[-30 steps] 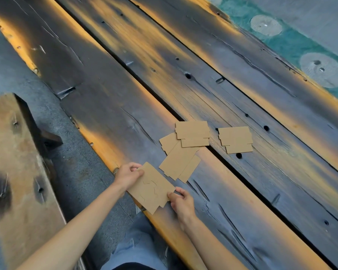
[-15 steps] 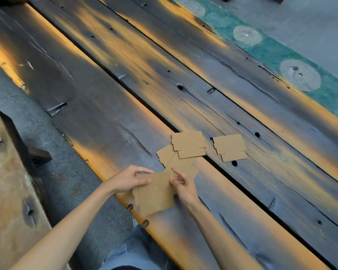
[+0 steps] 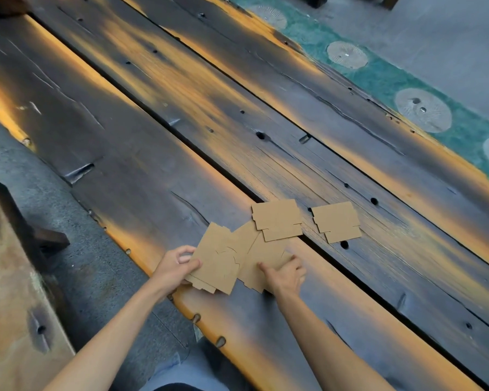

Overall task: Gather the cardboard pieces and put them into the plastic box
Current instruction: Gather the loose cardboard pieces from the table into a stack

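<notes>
Left hand (image 3: 175, 266) pinches the gathered stack (image 3: 218, 261), now shifted up toward 12. Right hand (image 3: 287, 273), fingers spread flat, has reached onto the next piece (image 3: 266, 258). Two pieces remain at 1 o'clock; box unseen.

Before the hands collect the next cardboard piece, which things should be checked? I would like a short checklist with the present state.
1. Left hand grips the stack of cardboard pieces at its edge: ok.
2. Right hand lies flat on the next piece, not gripping it: ok.
3. Piece across the plank gap is free of the hands: ok.
4. Separate piece to the right lies alone, unobstructed: ok.
5. Plastic box in view: not ok, not visible.
6. Number of pieces in the stack: cannot tell.
</notes>
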The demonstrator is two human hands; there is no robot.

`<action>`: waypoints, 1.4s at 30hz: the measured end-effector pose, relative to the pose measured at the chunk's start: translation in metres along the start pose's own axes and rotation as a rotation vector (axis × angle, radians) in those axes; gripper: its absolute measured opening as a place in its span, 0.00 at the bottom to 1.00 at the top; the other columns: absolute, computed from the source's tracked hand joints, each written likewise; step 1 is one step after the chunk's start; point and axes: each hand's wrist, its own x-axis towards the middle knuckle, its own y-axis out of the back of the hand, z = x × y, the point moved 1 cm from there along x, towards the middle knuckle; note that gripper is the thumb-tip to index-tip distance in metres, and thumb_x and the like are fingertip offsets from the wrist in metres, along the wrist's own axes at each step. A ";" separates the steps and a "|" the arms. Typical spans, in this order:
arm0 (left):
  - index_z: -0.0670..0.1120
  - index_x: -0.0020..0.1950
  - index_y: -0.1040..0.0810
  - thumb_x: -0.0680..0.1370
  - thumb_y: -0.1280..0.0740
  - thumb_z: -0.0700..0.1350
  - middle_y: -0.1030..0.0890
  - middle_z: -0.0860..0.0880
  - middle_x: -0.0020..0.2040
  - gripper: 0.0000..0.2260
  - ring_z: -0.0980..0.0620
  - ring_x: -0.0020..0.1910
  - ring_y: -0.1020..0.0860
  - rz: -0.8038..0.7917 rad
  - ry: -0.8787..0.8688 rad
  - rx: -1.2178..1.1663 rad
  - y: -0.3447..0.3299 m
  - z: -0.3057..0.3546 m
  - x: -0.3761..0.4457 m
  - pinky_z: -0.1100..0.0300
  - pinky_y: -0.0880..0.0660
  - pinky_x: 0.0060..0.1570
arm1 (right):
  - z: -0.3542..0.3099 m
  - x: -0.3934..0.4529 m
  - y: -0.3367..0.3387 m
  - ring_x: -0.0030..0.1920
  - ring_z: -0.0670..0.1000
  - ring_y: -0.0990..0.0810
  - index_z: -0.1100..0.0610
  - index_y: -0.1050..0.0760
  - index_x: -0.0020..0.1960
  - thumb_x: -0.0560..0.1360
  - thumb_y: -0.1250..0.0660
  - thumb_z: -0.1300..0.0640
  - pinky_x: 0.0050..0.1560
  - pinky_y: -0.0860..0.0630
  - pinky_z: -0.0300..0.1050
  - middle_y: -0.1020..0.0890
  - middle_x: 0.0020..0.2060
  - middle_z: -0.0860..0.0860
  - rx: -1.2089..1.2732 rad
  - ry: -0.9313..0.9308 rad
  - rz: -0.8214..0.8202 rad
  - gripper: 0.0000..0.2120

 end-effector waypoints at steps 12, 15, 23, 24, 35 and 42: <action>0.40 0.59 0.22 0.78 0.33 0.33 0.11 0.41 0.50 0.10 0.45 0.46 0.14 0.093 0.038 -0.078 0.011 -0.003 0.004 0.56 0.20 0.43 | 0.003 0.011 0.005 0.64 0.63 0.27 0.61 0.34 0.70 0.69 0.20 0.58 0.63 0.24 0.61 0.26 0.65 0.60 0.264 -0.185 0.009 0.36; 0.42 0.60 0.23 0.77 0.34 0.31 0.11 0.43 0.48 0.13 0.46 0.45 0.14 0.082 0.044 -0.079 0.009 -0.001 0.006 0.55 0.20 0.43 | 0.018 0.007 0.019 0.51 0.59 0.17 0.65 0.27 0.65 0.76 0.28 0.65 0.54 0.18 0.56 0.18 0.57 0.61 0.492 -0.231 -0.138 0.19; 0.47 0.60 0.22 0.76 0.36 0.30 0.11 0.44 0.49 0.17 0.41 0.50 0.14 -0.045 0.039 -0.047 -0.012 0.011 0.013 0.42 0.19 0.54 | 0.049 -0.025 0.075 0.50 0.55 0.14 0.57 0.26 0.60 0.80 0.33 0.67 0.38 0.18 0.42 0.15 0.54 0.57 0.828 -0.189 -0.287 0.11; 0.48 0.60 0.22 0.76 0.36 0.31 0.11 0.44 0.48 0.17 0.42 0.49 0.14 -0.061 0.035 -0.040 -0.015 0.013 0.012 0.44 0.18 0.51 | 0.050 -0.030 0.082 0.49 0.54 0.14 0.56 0.27 0.60 0.80 0.33 0.67 0.38 0.18 0.43 0.15 0.53 0.57 0.848 -0.178 -0.273 0.12; 0.47 0.62 0.19 0.75 0.39 0.35 0.15 0.40 0.49 0.19 0.43 0.44 0.21 -0.237 0.085 -0.032 -0.050 0.045 -0.003 0.54 0.24 0.37 | 0.033 -0.076 0.132 0.51 0.43 0.17 0.50 0.20 0.46 0.74 0.29 0.71 0.53 0.24 0.36 0.16 0.46 0.42 0.275 0.893 0.274 0.16; 0.38 0.68 0.22 0.80 0.47 0.32 0.18 0.31 0.60 0.21 0.42 0.47 0.20 -0.438 0.058 -0.053 -0.080 0.070 -0.017 0.56 0.24 0.37 | 0.041 -0.082 0.116 0.64 0.48 0.19 0.63 0.20 0.44 0.73 0.32 0.77 0.72 0.30 0.52 0.17 0.53 0.54 0.047 1.272 0.244 0.10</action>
